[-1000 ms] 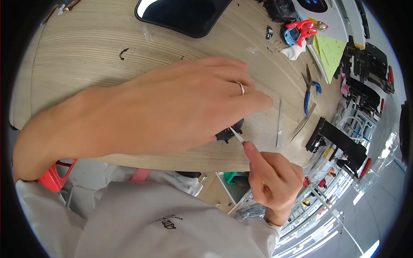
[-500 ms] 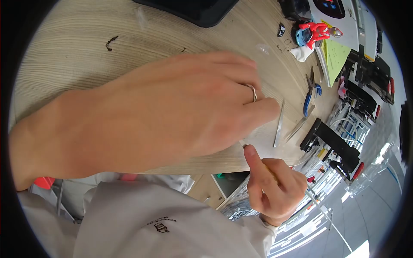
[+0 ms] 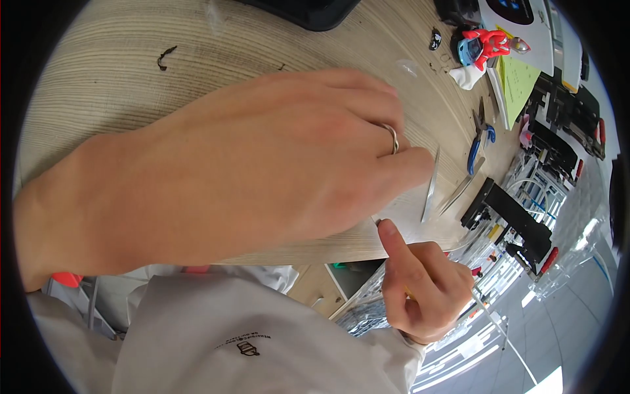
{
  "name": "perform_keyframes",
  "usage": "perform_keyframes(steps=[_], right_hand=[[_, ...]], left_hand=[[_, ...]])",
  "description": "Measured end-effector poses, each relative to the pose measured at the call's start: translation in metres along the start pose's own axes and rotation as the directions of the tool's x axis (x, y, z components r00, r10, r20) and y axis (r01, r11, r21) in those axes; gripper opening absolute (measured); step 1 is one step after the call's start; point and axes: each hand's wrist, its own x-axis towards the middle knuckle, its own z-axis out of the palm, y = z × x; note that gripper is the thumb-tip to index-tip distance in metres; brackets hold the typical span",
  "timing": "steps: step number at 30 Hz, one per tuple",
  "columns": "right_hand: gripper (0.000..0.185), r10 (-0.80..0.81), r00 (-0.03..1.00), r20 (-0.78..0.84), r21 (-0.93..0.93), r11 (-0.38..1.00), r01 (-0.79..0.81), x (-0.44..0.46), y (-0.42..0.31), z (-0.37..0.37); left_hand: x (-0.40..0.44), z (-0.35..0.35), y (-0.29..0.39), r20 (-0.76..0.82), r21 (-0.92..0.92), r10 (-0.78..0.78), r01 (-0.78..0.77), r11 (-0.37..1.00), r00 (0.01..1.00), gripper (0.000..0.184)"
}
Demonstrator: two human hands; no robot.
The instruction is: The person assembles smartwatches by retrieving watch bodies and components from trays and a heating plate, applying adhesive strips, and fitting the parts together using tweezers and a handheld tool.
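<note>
My left hand reaches in from the left with its back to me, large in view. Its fingers are curled under, with a ring on one, and whatever they hold is hidden. Below the knuckles, my right hand is closed around a slim tool with a yellow handle, mostly covered by the fingers. The tool's dark, narrow end shows at the thumb tip, close to my left hand. A thin metal strip lies on the table just beyond my left fingers.
Blue-handled pliers and a slim metal tool lie to the right. Behind them are a red figurine and a yellow-green notepad. Black clamp-like parts line the right edge. A black object sits at the top.
Both hands have shifted slightly right in view, along with some table items. My right hand has turned a little, so less of the yellow handle shows.
</note>
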Motion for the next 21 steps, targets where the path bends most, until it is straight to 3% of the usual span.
perform_keyframes(steps=[8,13,21], right_hand=[[0.070,0.040,0.996,-0.079,0.070,0.997,-0.035,-0.005,-0.003,0.013],[0.065,0.154,0.983,0.097,-0.020,0.988,-0.152,0.007,-0.025,-0.012],[0.069,0.179,0.916,0.360,-0.173,0.977,-0.124,0.050,-0.049,-0.054]], left_hand=[[0.002,0.003,0.000,0.000,-0.022,-0.032,0.032,0.999,0.999,0.074],[0.004,0.002,-0.001,-0.034,-0.053,-0.017,0.015,0.998,0.999,0.073],[0.006,0.001,-0.005,-0.009,-0.078,0.022,-0.023,0.997,1.000,0.066]])
